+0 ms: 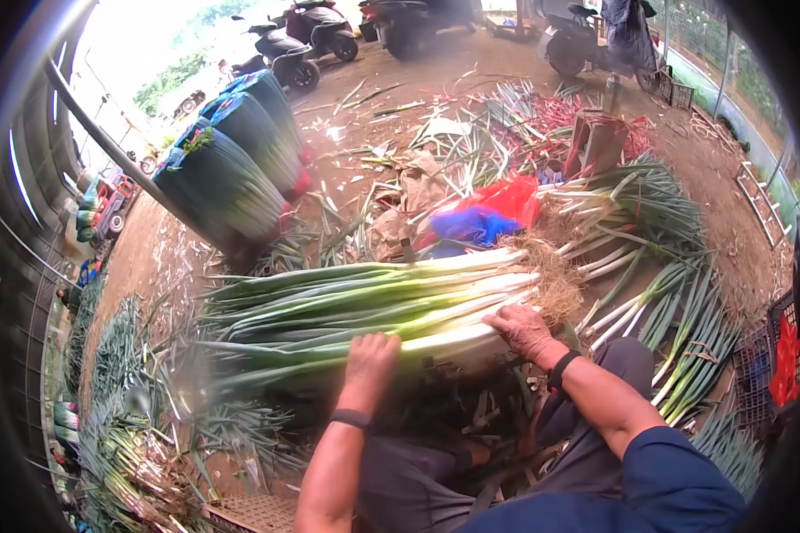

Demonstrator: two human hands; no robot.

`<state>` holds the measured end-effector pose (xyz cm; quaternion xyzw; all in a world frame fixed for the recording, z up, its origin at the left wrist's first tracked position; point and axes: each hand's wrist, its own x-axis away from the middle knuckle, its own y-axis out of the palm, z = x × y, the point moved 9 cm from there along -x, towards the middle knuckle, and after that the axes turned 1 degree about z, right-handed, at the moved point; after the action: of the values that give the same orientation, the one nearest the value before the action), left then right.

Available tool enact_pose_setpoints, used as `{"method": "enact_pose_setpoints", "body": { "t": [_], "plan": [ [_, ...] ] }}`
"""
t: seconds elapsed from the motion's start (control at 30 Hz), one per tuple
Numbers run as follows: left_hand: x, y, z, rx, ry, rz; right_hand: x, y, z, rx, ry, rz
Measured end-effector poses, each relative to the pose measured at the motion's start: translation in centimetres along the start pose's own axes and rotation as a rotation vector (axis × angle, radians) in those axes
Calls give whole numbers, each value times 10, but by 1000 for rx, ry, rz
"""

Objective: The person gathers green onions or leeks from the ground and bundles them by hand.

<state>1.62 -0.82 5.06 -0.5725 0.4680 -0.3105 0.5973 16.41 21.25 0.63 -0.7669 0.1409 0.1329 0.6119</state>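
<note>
A broad layer of long green-and-white stalks with thin brown roots [391, 306] lay crosswise in front of the seated person, leafy green ends to the left and pale, rooted ends to the right. The left hand [372, 355], with a dark band around its wrist [351, 417], had its fingers bent over the near edge of the layer, about midway along it. The right hand [523, 330], also wearing a dark wristband [563, 369], touched the white part of the nearest stalks, just beside the roots. Whether either hand was gripping firmly could not be told, since the fingertips were partly hidden or blurred.

Just beyond the rooted ends lay a crumpled sheet of blue plastic [476, 226] and, touching it, a piece of bright red plastic [513, 200]. A loose pile of green-leaved, white-stemmed stalks [658, 209] spread to the right, and a smaller bunch of similar stalks [684, 333] lay nearer the person's knee. At the far right, a red plastic bag [784, 369] hung against a dark lattice-sided plastic crate [754, 364]. Tall, blue-topped bundles of green stalks [236, 173] stood at the far left, behind a slanting dark metal pole [120, 151].
</note>
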Motion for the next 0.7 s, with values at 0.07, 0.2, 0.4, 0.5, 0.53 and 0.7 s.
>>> {"method": "enact_pose_setpoints", "body": {
  "t": [0.07, 0.2, 0.4, 0.5, 0.53, 0.7],
  "plan": [
    [-3, 4, 3, -7, 26, -18, 4, 3, 10, 4, 49, 44],
    [-1, 3, 18, 23, 47, -112, 16, 5, 15, -71, 80, 75],
    [5, 34, 22, -92, 68, -84, 24, 0, 14, -94, 86, 44],
    [2, 45, 28, -65, 59, -107, 28, 10, 31, -74, 111, -77],
    [1, 46, 32, -61, 50, -98, 31, 12, 32, -78, 115, -80],
    [1, 49, 38, -121, 53, -86, 34, 5, 29, -91, 174, -48]
  ]
}}
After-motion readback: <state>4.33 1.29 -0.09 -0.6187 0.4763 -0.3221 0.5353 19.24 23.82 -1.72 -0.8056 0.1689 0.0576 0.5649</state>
